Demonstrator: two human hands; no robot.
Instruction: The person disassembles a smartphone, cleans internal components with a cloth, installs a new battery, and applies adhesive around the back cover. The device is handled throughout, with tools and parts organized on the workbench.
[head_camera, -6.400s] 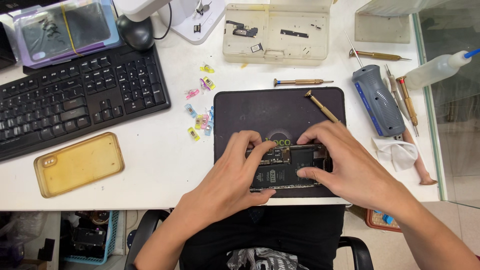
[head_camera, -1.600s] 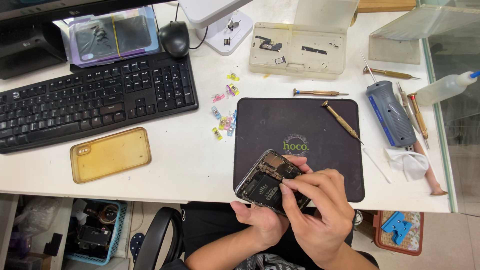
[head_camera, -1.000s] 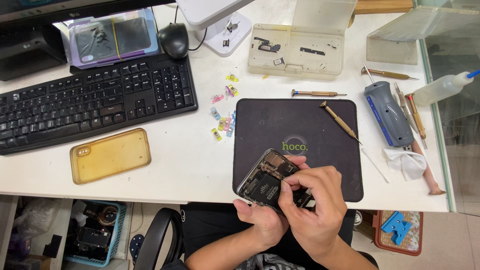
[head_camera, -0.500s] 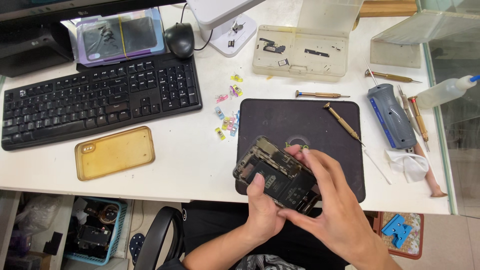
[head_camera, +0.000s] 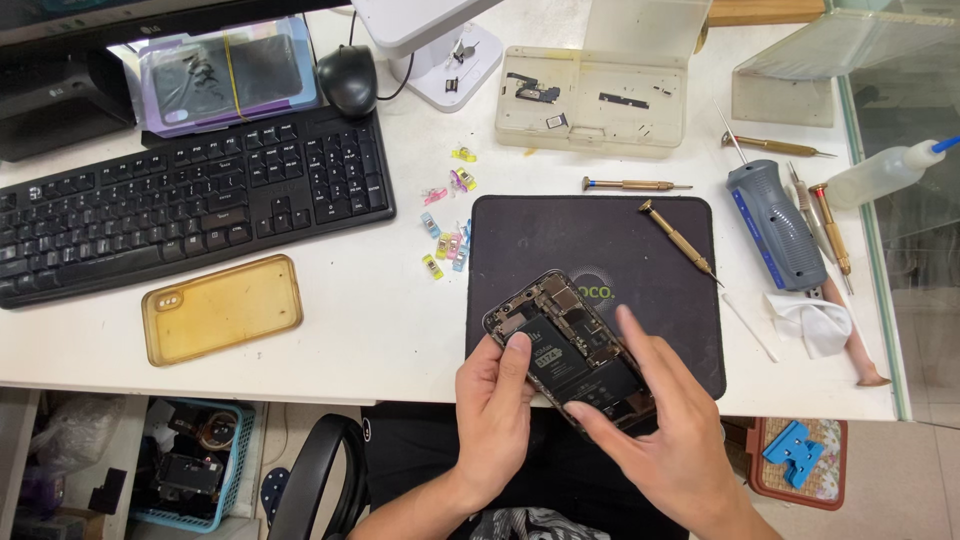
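Both hands (head_camera: 495, 415) (head_camera: 670, 440) cradle opened phone (head_camera: 572, 350) — tilted.

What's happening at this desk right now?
A person is holding an opened phone, its insides facing up, over the near edge of a dark work mat. The left hand grips the phone's near side, while the right hand supports its lower end, fingers stretched over the exposed parts. Small screwdrivers, coloured clips and a yellowed phone case lie on the white desk.
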